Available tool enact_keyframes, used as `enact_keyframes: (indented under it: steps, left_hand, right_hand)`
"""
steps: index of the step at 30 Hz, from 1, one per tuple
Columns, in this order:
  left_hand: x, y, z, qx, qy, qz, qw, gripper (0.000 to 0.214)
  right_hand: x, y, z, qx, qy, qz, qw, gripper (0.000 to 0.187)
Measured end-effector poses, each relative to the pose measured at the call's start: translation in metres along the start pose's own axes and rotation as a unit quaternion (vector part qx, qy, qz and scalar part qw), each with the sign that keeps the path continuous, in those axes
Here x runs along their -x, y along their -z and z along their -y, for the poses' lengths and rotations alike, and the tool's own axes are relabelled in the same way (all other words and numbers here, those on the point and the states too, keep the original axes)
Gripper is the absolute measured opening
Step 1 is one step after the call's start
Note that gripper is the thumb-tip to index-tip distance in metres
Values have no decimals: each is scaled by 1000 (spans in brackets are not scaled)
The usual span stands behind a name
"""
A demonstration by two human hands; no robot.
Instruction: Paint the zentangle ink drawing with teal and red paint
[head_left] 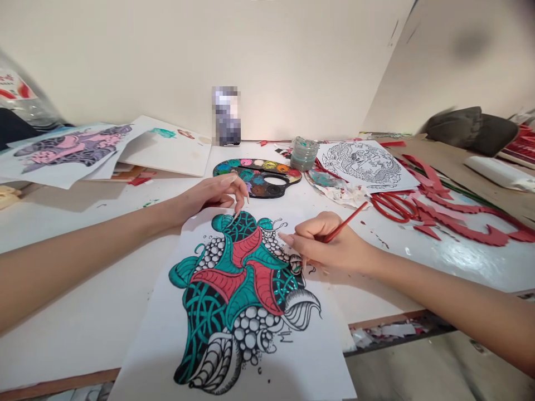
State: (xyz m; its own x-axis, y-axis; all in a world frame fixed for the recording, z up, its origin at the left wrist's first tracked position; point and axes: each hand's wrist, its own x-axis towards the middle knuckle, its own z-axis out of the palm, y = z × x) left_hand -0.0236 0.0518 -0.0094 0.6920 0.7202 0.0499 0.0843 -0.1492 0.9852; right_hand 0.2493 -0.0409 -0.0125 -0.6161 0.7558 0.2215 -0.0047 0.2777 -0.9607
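Teal and red panels, black-and-white bubbles on the drawing (225, 281), black multicoloured palette (261, 189)

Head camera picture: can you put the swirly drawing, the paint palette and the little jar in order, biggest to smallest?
1. The swirly drawing looks largest, though it is also nearest the camera.
2. The paint palette
3. The little jar

Right hand (330, 245) wrapped around a red stick (346, 226), and the tip's buried behind the fingers, so brush or pencil, can't call it! Up top, an upright object (226, 116) pixelated beyond reading. Far left, clear plastic (29, 111) blurs off the edge. The drawing (234, 301) runs out the bottom, and red cutouts (472, 234) slip off the right!
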Motion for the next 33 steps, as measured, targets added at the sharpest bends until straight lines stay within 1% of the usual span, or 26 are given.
enact_keyframes:
  steps: [5, 8, 12, 15, 18, 22, 33]
  left_hand:
    - [-1, 5, 4, 10, -7, 12, 1000, 37]
    - [-1, 6, 7, 12, -7, 8, 1000, 35]
    - [0, 4, 5, 14, -3, 1, 1000, 35]
    - [1, 2, 3, 19, 8, -8, 1000, 35]
    - [1, 1, 2, 22, 21, -17, 999, 33]
    - [1, 1, 1, 23, 18, -11, 1000, 34]
    - [2, -3, -3, 29, 44, -29, 998, 46]
  right_hand:
    - [0, 1, -1, 4, 10, 7, 1000, 58]
    - [1, 2, -1, -5, 3, 14, 1000, 60]
    - [3, 3, -1, -18, -19, 48, 999, 60]
    - [3, 4, 0, -11, -21, 70, 997, 60]
    - [3, 5, 0, 2, -15, 73, 997, 60]
    - [3, 5, 1, 22, -12, 81, 996, 60]
    - [4, 7, -1, 0, -38, 66, 997, 59]
